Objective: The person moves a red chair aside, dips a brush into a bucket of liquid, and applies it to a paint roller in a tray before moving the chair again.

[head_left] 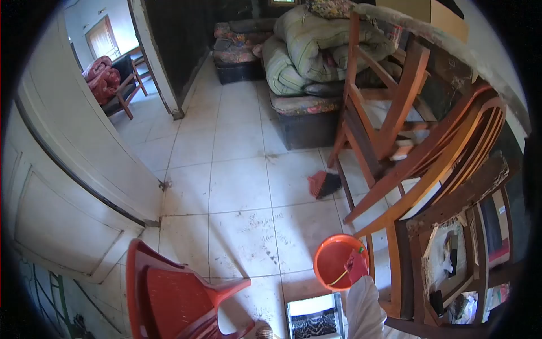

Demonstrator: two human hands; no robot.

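A pale sleeve (364, 308) reaches up from the bottom edge to the orange bucket (319, 260). At its end my right hand (357, 266) appears covered by a red glove or cloth, over the bucket's right side. Its fingers cannot be made out. A thin yellow strip (339, 278) and a small green piece (361, 250) show beside the red covering; whether the hand holds them is unclear. Just below the bucket sits a pale-framed box (312, 306) with a dark, wavy-patterned lower part. My left hand is not in view.
A red plastic chair (169, 294) lies tilted at lower left. Wooden chairs (418, 209) are stacked on the right. A red and black cloth (324, 185) lies on the tiled floor (240, 186). Rolled mattresses (310, 51) rest at the back; a white door (68, 209) is at left.
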